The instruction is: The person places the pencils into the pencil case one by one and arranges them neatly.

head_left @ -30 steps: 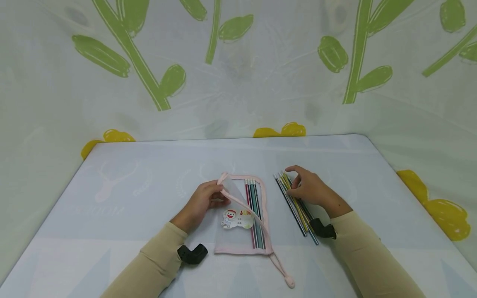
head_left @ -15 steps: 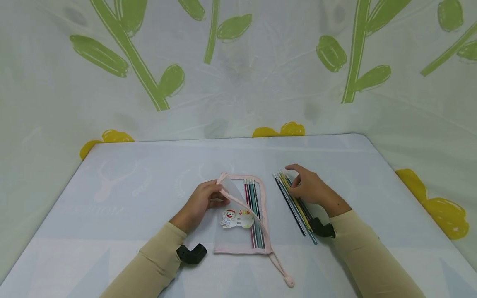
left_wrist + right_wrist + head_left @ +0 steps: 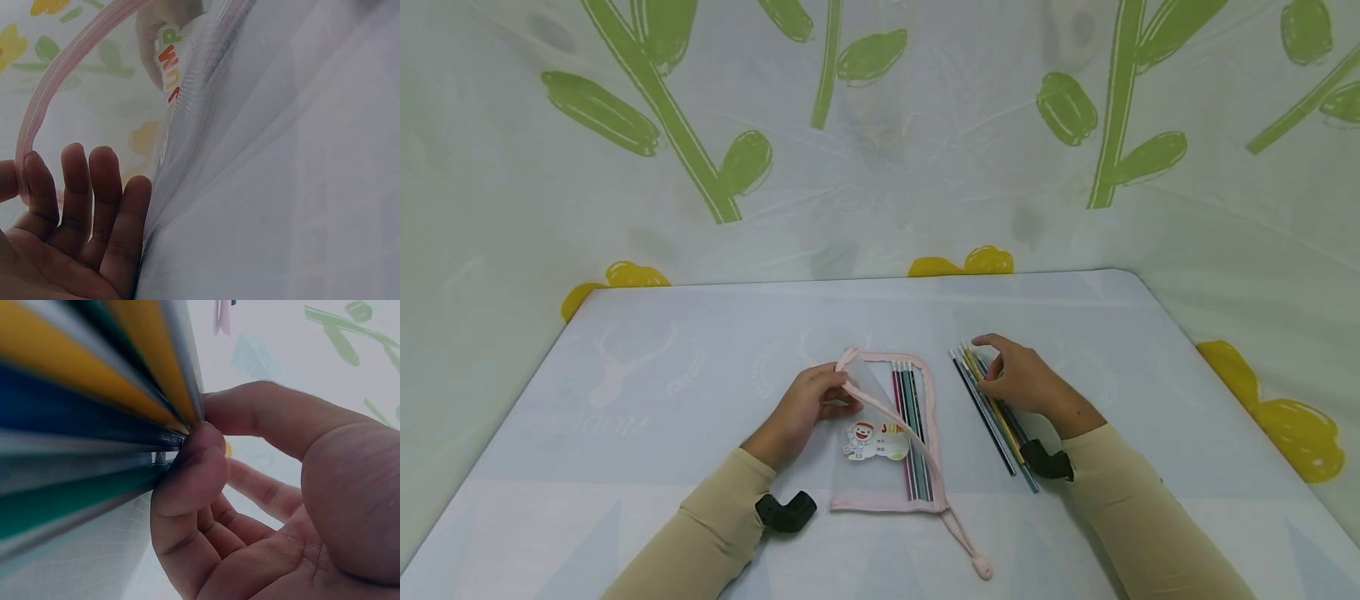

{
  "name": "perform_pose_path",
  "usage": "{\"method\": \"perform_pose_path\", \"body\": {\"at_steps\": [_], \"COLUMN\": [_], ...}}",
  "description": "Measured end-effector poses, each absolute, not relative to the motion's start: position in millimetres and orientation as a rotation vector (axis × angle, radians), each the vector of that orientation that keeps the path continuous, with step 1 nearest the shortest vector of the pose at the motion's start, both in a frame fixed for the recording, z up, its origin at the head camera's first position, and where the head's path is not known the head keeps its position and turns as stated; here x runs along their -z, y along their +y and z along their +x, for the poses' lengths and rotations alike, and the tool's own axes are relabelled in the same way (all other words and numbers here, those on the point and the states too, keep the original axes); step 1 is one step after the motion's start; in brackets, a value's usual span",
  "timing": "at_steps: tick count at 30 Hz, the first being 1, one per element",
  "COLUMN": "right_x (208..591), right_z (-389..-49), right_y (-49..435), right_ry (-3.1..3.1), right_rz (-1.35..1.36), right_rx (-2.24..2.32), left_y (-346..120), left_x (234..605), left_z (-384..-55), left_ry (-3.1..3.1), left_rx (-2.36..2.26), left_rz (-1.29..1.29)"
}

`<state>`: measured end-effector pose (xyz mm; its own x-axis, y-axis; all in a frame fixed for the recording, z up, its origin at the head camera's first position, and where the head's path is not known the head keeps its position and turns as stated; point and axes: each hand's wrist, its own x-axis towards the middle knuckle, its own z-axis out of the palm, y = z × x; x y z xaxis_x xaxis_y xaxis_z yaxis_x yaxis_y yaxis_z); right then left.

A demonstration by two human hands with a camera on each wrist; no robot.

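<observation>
A clear mesh zip pouch (image 3: 868, 485) with pink trim lies at mid-table, a cartoon label (image 3: 876, 440) on its front. Several dark and red pencils (image 3: 917, 450) lie inside along its right side. My left hand (image 3: 805, 408) pinches the pink edge (image 3: 47, 87) at the upper left between thumb and forefinger, lifting the mouth apart; the other fingers reach in behind it. To the right lies a fan of loose pencils (image 3: 996, 429), yellow, blue, green and silver. My right hand (image 3: 1030, 383) pinches among them with thumb and a fingertip (image 3: 203, 440); how many it holds I cannot tell.
A pink cord loop (image 3: 966, 542) trails from the pouch's lower right corner. Black wrist cameras (image 3: 786, 511) sit on both sleeves. The pale table (image 3: 662, 450) backs onto a curtain (image 3: 970, 167) printed with green leaves.
Hardly anything moves. My right thumb and fingers shift slightly over the loose pencils; the left hand keeps its grip on the pouch edge.
</observation>
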<state>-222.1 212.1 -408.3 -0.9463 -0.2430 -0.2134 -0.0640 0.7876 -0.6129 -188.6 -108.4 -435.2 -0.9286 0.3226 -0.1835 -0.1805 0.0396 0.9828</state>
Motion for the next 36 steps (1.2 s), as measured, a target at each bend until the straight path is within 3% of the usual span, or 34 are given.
{"method": "perform_pose_path", "body": {"at_steps": [36], "right_x": [392], "right_z": [-218], "right_y": [207], "right_ry": [2.390], "right_rz": [-0.311], "right_rx": [1.373], "left_y": [-109], "left_x": [438], "left_z": [-189], "left_ry": [1.943], "left_rx": [-1.977], "left_rz": [0.130]}}
